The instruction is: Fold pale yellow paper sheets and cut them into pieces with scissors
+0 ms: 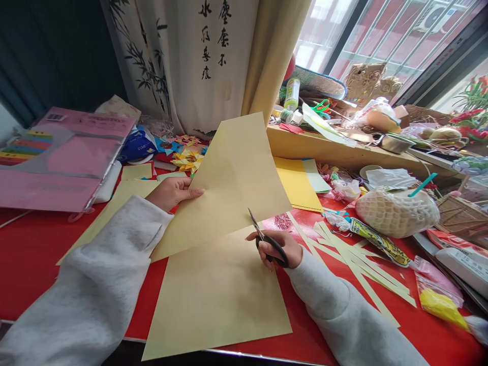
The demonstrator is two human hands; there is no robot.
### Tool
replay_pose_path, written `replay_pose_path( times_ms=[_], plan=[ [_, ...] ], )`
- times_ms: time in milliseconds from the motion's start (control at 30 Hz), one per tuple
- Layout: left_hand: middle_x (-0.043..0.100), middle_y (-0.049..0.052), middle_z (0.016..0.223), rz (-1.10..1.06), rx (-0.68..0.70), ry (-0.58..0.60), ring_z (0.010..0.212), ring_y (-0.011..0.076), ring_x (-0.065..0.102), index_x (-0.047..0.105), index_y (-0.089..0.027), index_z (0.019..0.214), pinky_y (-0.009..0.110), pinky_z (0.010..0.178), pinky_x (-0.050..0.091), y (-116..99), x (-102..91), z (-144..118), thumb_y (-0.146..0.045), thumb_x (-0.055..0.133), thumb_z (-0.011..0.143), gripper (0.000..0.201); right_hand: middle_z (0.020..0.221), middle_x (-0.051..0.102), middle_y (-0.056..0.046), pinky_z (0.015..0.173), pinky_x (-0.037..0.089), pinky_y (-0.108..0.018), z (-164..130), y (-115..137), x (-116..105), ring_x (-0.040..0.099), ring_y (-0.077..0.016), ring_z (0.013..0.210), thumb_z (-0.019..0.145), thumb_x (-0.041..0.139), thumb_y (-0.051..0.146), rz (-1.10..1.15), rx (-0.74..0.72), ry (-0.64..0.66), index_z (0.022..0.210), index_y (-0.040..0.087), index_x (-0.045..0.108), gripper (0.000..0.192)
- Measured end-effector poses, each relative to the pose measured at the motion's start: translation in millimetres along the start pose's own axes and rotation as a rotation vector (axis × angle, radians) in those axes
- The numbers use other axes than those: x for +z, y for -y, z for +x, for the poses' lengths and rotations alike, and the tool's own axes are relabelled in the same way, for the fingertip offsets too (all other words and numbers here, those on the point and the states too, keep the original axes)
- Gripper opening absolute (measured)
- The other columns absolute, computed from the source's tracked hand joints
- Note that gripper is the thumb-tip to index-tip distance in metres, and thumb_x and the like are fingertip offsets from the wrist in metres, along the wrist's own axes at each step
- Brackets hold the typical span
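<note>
Two hands work: the left hand (173, 192) pinches the raised tan sheet (232, 183), fingertips hidden behind it; the right hand (276, 249) grips scissors (267, 239), handles half covered.

Red table (34, 264), cluttered w/ craft stuff.
On it: tan paper sheet (217, 295), cut paper strips (354, 259) at right, yellow sheets (299, 185), pink folder (64, 162) at left, netted bundle (396, 211).

Matt, pale yellow paper sheet (232, 178), smooth with faint creases, held above a second matt paper sheet (217, 295). Scissors (267, 239) with bright metal blades and glossy black plastic handles. Glossy red tabletop (34, 254). Soft grey fleece sleeves (95, 284). Thin matt paper strips (358, 264). Shiny clear plastic folder (61, 162).
</note>
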State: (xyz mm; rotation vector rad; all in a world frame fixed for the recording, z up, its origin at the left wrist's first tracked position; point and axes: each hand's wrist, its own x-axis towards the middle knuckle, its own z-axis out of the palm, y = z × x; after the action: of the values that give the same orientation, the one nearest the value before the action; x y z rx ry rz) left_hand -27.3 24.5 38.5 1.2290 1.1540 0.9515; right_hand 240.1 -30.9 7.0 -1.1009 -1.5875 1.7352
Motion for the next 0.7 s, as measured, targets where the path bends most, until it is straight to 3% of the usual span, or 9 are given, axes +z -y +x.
replay_pose_path(
  times_ms=[267, 700],
  plan=[
    [0.067, 0.004, 0.085, 0.013, 0.009, -0.027, 0.078, 0.0261, 0.062, 0.064, -0.020, 0.094, 0.036, 0.065, 0.052, 1, 3.1, 1, -0.033, 0.069, 0.054, 0.042, 0.046, 0.048, 0.004, 0.035, 0.033, -0.021, 2, -3, -2, 0.045, -0.0078, 0.034, 0.063, 0.058, 0.052, 0.004, -0.009, -0.003, 0.092, 0.008, 0.052, 0.053],
    [0.068, 0.001, 0.082, -0.028, -0.006, -0.004, 0.076, 0.0228, 0.063, 0.065, -0.020, 0.090, 0.031, 0.064, 0.053, -1, 4.9, 0, -0.028, 0.069, 0.055, 0.035, 0.057, 0.049, 0.002, 0.042, 0.038, -0.023, 5, -11, -5, 0.050, -0.0089, 0.044, 0.065, 0.057, 0.052, 0.000, -0.022, 0.001, 0.099, 0.011, 0.051, 0.054]
  ],
)
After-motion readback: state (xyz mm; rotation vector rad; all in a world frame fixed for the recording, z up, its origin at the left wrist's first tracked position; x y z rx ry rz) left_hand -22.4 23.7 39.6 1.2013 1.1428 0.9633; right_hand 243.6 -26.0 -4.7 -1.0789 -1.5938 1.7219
